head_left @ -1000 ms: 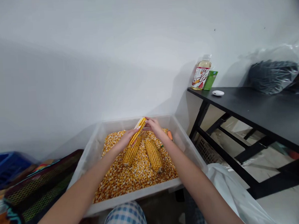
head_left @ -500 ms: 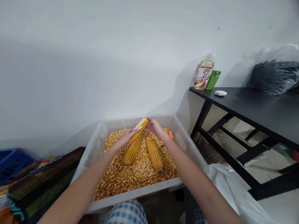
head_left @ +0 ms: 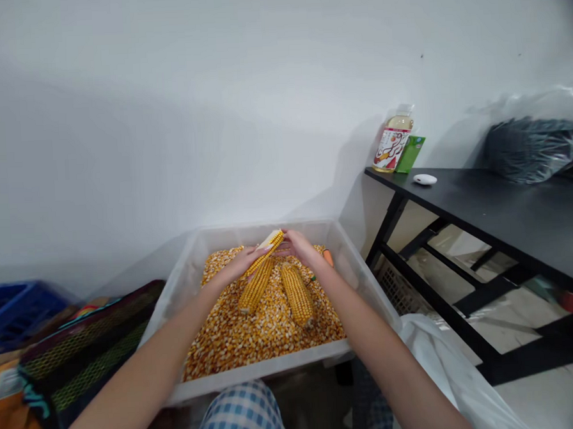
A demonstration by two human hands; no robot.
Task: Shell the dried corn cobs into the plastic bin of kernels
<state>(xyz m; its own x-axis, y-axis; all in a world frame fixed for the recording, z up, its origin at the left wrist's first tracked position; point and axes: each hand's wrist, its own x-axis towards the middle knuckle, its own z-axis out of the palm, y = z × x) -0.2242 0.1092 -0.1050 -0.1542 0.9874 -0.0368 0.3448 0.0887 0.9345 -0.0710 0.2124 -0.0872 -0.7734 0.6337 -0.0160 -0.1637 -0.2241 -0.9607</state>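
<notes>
From the head camera, the left hand (head_left: pixel 242 263) and the right hand (head_left: pixel 300 247) meet above a pale plastic bin (head_left: pixel 263 367) filled with loose corn kernels (head_left: pixel 264 345). Between them, a dried corn cob (head_left: pixel 264 255) is held up at a slant, just above the kernels, with its pale end (head_left: pixel 271 239) pointing toward the far wall of the bin. The left hand is closed around the lower part of the cob, fingers stretched along it, and the right hand is curled closed at its upper end. Two more cobs lie on the kernels below the hands: the left cob (head_left: pixel 256 286) and the right cob (head_left: pixel 297 296), side by side and angled apart. A small orange object (head_left: pixel 328 258) sits near the far right corner of the bin. Checked clothing (head_left: pixel 239 417) shows on the person's lap, just behind the near rim. To the right stands a black counter (head_left: pixel 487 194) bearing a bottle of pale liquid (head_left: pixel 392 142), a green packet (head_left: pixel 411 153), a small white object (head_left: pixel 425 180) and a dark bag (head_left: pixel 533 150). A white plastic sheet (head_left: pixel 448 375) hangs beside the bin, and a blue crate (head_left: pixel 17 312) and a dark patterned mat (head_left: pixel 85 353) lie to the left
</notes>
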